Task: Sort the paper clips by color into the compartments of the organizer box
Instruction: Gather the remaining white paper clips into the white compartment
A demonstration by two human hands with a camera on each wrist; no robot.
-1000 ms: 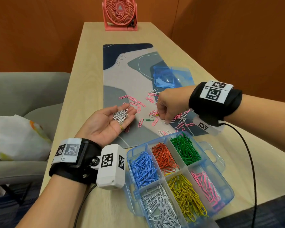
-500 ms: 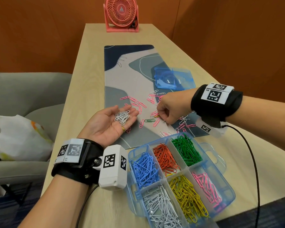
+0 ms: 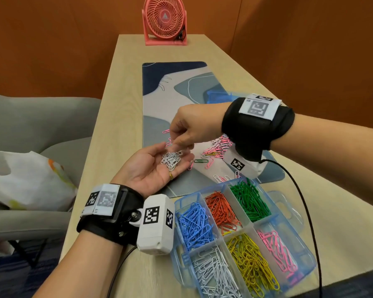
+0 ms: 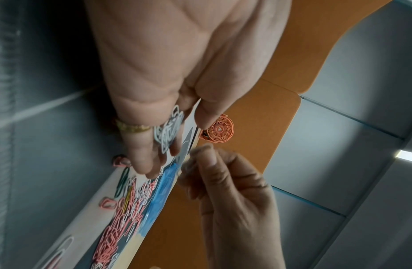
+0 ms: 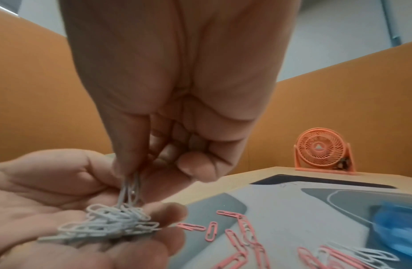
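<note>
Over the mat [image 3: 159,108], left hand [image 3: 153,168] lies palm up, fingers loosely cupped, cradling a small heap of white clips [image 3: 171,160] — tangled, too many to count, axes pointing every which way. Right hand [image 3: 190,127] hovers just above it, thumb and forefinger pinched on a few white clips; in the right wrist view these pinched clips [image 5: 131,189] hang long axis vertical, lower ends touching the heap. Exact number in the pinch: can't tell, two or three.

Right of the hands, on the mat, a loose pile [image 3: 218,147] of mostly pink clips with some white, one yellow mixed in, and one green clip [image 3: 201,161] lying left to right. Three or so white ones [image 3: 219,178] sit by the mat's near edge.

Near right, the box [image 3: 306,254] shows six compartments, one color each: far row blue, orange, green from left to right; near row white, yellow, pink. Its blue lid [image 3: 218,96] rests behind the right wrist. One pink fan [image 3: 164,20] stands at the table's [image 3: 121,87] far end.
</note>
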